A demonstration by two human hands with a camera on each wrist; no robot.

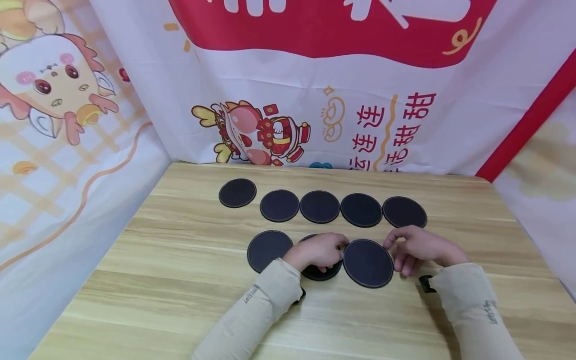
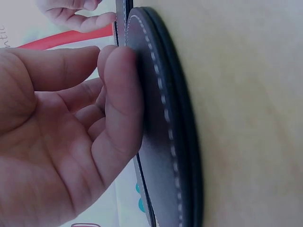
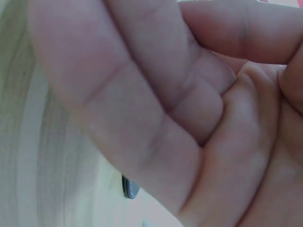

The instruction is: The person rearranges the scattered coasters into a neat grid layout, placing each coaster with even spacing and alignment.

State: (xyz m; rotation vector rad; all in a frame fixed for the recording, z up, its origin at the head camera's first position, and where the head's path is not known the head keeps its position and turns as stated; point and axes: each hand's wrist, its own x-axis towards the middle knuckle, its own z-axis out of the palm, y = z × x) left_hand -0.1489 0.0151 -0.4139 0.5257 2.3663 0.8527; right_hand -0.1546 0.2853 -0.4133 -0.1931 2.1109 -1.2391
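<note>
Dark round coasters with stitched rims lie on the wooden table. In the head view my left hand (image 1: 320, 250) is over the middle coaster (image 1: 330, 272) of the front row, partly hiding it. Its fingertips reach the left edge of the front-right coaster (image 1: 368, 263). My right hand (image 1: 416, 248) is at that coaster's right side, a finger touching the rim. The left wrist view shows the left hand's fingers (image 2: 120, 99) loosely bent over a stitched coaster (image 2: 158, 142). In the right wrist view the bent fingers (image 3: 128, 104) fill most of the picture, hiding the contact.
Behind, a row of coasters runs across the table: a far-left coaster (image 1: 238, 193) set apart, then several side by side up to the right one (image 1: 405, 212). A front-left coaster (image 1: 270, 251) lies beside the left sleeve (image 1: 270, 295). Printed cloth (image 1: 288, 75) hangs behind the table (image 1: 148, 280).
</note>
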